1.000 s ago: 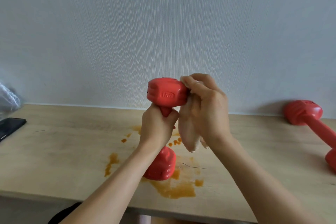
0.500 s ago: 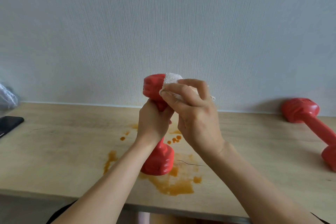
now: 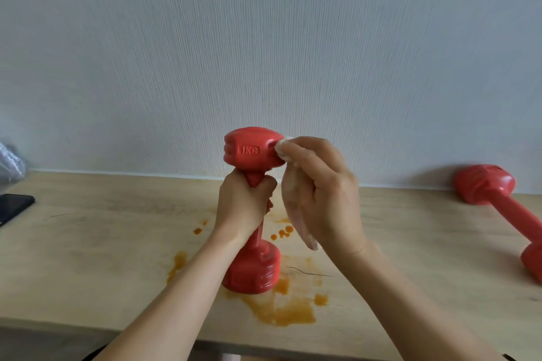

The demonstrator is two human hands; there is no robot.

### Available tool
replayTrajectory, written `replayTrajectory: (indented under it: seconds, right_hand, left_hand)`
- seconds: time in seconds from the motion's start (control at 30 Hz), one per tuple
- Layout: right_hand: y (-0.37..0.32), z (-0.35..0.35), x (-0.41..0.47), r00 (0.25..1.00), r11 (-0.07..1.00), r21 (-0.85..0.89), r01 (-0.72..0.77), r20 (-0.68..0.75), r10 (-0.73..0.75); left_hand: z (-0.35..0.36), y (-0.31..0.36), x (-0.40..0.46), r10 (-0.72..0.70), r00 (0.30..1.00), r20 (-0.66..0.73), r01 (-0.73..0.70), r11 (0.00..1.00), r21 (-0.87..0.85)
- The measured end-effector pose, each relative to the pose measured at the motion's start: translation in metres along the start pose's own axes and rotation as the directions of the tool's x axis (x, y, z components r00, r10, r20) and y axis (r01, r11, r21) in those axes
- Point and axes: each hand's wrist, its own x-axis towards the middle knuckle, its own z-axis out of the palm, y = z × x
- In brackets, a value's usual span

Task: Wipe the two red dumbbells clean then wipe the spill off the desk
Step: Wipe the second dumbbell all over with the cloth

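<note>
gripping the upright red dumbbell (image 3: 252, 149) by its handle, the left hand (image 3: 243, 205) steadied it; the right hand (image 3: 322, 193) pressed a white cloth (image 3: 296, 214) on its top head

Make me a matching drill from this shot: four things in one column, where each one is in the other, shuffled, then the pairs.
Things:
1. held dumbbell
2. second dumbbell
3. cloth
4. phone

Places:
A. lying at the desk's left edge
B. upright in the left hand, over the orange spill
C. lying on the desk at far right
D. in the right hand, pressed to a dumbbell head

Pairs: 1-B, 2-C, 3-D, 4-A
</note>
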Motion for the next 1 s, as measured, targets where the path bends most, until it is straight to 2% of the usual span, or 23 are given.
replayTrajectory:
  seconds: [0.07,0.1,0.2,0.27,0.33,0.43,0.53,0.67,0.77,0.9,1.0]
  right_hand:
    - [-0.004,0.000,0.001,0.997,0.993,-0.090,0.083,0.009,-0.082]
    - [-0.004,0.000,0.001,0.998,0.995,-0.073,0.066,0.018,-0.065]
    - [0.005,-0.001,0.001,0.990,0.987,0.091,-0.133,0.054,0.128]
    - [0.013,-0.002,0.001,0.970,0.964,0.117,-0.238,0.080,0.230]
    - [0.014,-0.003,0.001,0.961,0.959,0.095,-0.269,0.088,0.261]
    - [-0.002,0.000,-0.001,0.990,0.990,0.028,-0.141,0.028,0.140]
    - [-0.010,0.003,-0.002,0.999,0.997,-0.083,0.004,0.037,-0.001]
    - [0.005,-0.001,0.000,0.975,0.971,0.107,-0.214,0.075,0.207]
    - [0.014,-0.001,0.001,0.929,0.929,0.096,-0.359,0.135,0.345]
    - [0.018,-0.003,0.005,0.900,0.904,0.083,-0.420,0.163,0.403]
    - [0.019,-0.005,0.005,0.887,0.883,0.126,-0.451,0.174,0.428]
  left_hand:
    - [0.000,0.000,-0.001,0.021,1.000,-0.003,-0.021,1.000,0.018]
    - [0.001,0.001,-0.002,0.028,1.000,-0.002,-0.028,0.999,0.032]
    - [0.001,0.003,-0.004,0.027,1.000,0.009,-0.028,0.998,0.055]
    - [0.001,0.003,-0.003,0.027,0.999,0.027,-0.028,0.999,0.047]
    - [0.001,0.003,-0.003,0.017,0.999,0.038,-0.018,1.000,0.026]
    - [0.001,0.003,0.000,-0.015,0.999,0.028,0.016,0.999,-0.035]
    - [0.001,0.003,0.000,-0.025,0.999,0.022,0.027,0.996,-0.089]
    - [-0.001,0.004,-0.002,-0.010,0.998,0.063,0.016,0.995,-0.097]
    - [-0.001,0.006,-0.007,0.031,0.993,0.110,-0.019,0.994,-0.107]
    - [0.001,0.006,-0.009,0.057,0.985,0.162,-0.034,0.989,-0.142]
    - [-0.005,0.005,-0.007,0.041,0.951,0.307,0.045,0.963,-0.267]
